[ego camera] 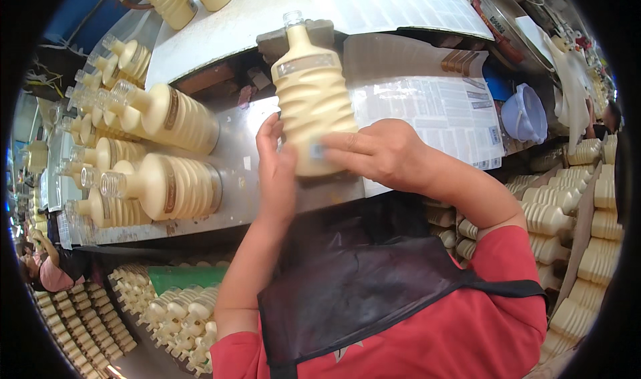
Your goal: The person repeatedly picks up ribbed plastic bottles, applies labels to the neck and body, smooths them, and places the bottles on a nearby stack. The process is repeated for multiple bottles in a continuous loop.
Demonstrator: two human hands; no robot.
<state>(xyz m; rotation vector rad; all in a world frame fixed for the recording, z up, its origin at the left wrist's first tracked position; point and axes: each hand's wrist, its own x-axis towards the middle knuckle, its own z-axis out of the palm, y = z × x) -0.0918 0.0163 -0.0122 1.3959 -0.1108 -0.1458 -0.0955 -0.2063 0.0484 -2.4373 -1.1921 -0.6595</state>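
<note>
A cream-coloured glass bottle point(313, 99) with wavy ridges lies in front of me, its clear neck pointing away. A patterned band label point(308, 64) crosses its shoulder. My left hand point(276, 164) is around the bottle's lower left side, thumb in front and fingers along the edge. Two extended fingers of my right hand point(388, 151) rest on the bottle's lower front, at a small blue label point(317, 150). Motion blurs both the fingertips and that label. The right thumb is hidden. A grey block point(320, 33) sits beneath the bottle's neck.
Several similar bottles point(183, 186) lie on the metal table point(240, 179) at left. Sheets of labels point(420, 99) spread to the right, near a lavender bucket point(523, 114). More bottles point(546, 219) fill racks at right. Another person point(57, 269) is at far left.
</note>
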